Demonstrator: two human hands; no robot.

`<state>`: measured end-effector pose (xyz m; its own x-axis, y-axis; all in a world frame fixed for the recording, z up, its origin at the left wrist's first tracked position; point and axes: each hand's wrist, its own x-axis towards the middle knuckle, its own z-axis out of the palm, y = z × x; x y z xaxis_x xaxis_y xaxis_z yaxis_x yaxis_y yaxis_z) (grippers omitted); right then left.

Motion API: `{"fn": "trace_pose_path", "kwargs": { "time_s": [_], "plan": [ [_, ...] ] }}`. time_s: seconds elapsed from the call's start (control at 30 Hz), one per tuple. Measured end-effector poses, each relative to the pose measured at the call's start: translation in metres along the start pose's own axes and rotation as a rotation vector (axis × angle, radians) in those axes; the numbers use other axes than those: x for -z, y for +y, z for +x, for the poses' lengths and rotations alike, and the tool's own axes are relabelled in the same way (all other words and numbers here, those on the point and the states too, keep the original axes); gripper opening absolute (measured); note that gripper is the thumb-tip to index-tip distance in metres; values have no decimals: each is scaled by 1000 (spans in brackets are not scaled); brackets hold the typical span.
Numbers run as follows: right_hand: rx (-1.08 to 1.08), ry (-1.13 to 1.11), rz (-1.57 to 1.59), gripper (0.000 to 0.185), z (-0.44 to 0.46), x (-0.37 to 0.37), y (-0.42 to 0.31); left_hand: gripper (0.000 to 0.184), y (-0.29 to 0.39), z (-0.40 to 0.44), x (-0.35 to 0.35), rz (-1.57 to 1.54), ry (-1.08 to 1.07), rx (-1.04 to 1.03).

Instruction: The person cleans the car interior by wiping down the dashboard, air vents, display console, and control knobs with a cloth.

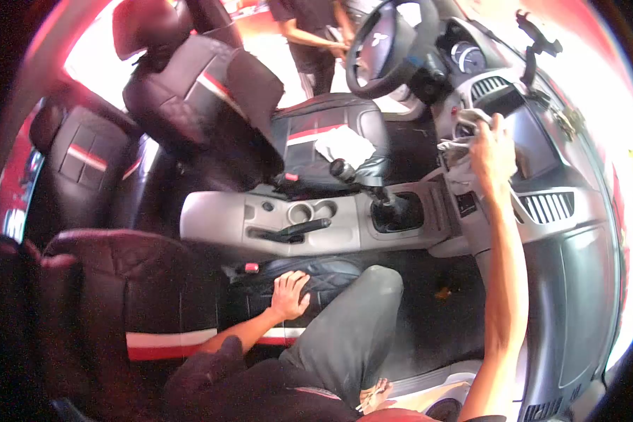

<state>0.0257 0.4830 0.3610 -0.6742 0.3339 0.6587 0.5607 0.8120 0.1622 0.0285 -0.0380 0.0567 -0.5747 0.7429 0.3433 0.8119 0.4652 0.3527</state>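
Note:
My left hand (290, 295) lies flat, palm down, on the black seat (323, 288) beside my bent knee. Its fingers are stretched out and hold nothing. Farther forward, my right hand (496, 151) is closed around a whitish-grey cloth (461, 148). That cloth is against the centre of the dashboard, at the near side of a dark screen (534, 133), and it partly covers the panel there. Just below my right wrist is a slatted air vent (547, 207).
A gear lever (383, 193) and a raised-looking handbrake (299, 230) stand on the grey console (214, 218). Another white cloth (344, 146) lies on the driver's seat (295, 126). The steering wheel (394, 49) is at the top; a person (309, 35) stands outside the far door.

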Motion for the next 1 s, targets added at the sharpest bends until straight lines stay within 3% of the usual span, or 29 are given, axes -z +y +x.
{"fn": "trace_pose_path", "kwargs": {
  "time_s": [0.03, 0.13, 0.27, 0.37, 0.5, 0.67, 0.8, 0.83, 0.97, 1.0],
  "plan": [
    [-94, -241, 56, 35, 7, 24, -13, 59, 0, -2, 0, -1, -6, 14],
    [-13, -76, 43, 31, 15, 0, -15, 58, 0, -4, -4, 1, 0, 19],
    [-16, -152, 74, 34, 48, -31, -11, 57, -5, -4, -6, -3, 3, 10],
    [11, -62, 10, 20, 58, -46, -15, 57, -7, -6, -10, -14, 2, 11],
    [-125, -68, 60, 17, 48, -36, -19, 56, -7, -5, -10, 4, 3, 9],
    [-18, -128, 66, 28, 30, -9, -17, 56, -7, -2, -11, -4, 10, -6],
    [58, 4, 78, 29, 36, -31, -5, 58, -5, -4, -7, -2, -10, 2],
    [-5, -97, 116, 28, 42, -32, -6, 59, -4, -3, -7, -17, -10, 9],
    [-3, 25, 58, 19, 36, -30, -6, 60, -7, -4, -11, 23, 0, -26],
    [-21, -36, 79, 20, 35, -22, -5, 61, -10, -6, -13, -19, -12, -11]
  ]
}}
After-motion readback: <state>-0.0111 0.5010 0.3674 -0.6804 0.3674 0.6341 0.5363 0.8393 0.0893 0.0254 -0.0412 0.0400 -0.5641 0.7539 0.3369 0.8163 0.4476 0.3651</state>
